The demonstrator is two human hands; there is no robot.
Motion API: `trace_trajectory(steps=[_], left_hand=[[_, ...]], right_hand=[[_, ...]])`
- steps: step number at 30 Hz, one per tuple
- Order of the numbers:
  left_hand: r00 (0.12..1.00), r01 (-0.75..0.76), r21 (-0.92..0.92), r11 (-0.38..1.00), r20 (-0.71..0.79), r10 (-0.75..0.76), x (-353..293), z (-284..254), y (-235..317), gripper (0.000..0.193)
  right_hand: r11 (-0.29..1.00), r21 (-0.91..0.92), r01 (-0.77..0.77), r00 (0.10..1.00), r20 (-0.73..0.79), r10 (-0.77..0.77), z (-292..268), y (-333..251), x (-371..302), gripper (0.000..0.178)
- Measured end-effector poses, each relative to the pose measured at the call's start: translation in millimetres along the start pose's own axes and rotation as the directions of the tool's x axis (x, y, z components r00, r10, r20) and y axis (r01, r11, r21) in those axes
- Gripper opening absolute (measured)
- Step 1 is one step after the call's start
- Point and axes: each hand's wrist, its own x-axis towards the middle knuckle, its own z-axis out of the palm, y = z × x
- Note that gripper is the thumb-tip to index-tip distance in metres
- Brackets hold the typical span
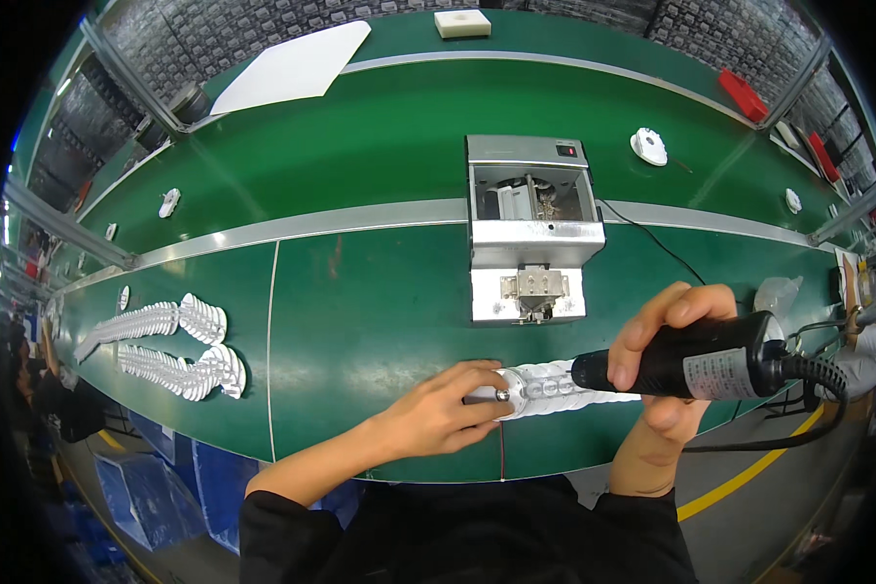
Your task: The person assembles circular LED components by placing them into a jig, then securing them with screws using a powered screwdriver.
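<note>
My right hand (676, 336) is wrapped round a black corded electric screwdriver (725, 360). The tool lies nearly level, its nose pointing left above a row of white round parts (550, 387) on the near edge of the bench. My left hand (448, 409) has its fingers closed on the white part at the left end of that row. A small metallic piece shows by the left fingertips, too small to name. The tool's bit cannot be made out. Beyond my hands stands a silver screw feeder (535, 229) with an open window.
Two rows of stacked white parts (180, 375) lie at the left. A green conveyor belt (360, 146) behind the bench carries a few white round parts (649, 146). The screwdriver's cable (827, 409) loops at the right, near a clear plastic bag (777, 295). Blue bins (156, 496) stand below left.
</note>
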Motion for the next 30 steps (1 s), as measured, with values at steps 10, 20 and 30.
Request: trace_trajectory(steps=[10, 20, 30], left_hand=[[0.999, -0.033, 0.071, 0.997, 0.035, 0.031, 7.6, 2.5, 2.2, 0.029], [0.999, -0.034, 0.105, 0.994, 0.038, 0.030, 11.1, 6.1, 3.3, 0.032], [0.997, -0.028, 0.038, 0.999, 0.076, 0.025, 13.1, 7.1, 0.6, 0.034]], right_hand=[[0.995, 0.014, -0.101, 0.995, 0.024, 0.100, -11.7, 4.7, -1.0, 0.069], [0.988, -0.153, 0.006, 0.998, 0.070, 0.004, -13.6, 14.0, 0.7, 0.060], [0.997, 0.055, -0.056, 0.995, 0.084, 0.052, -13.0, 19.4, 9.8, 0.047]])
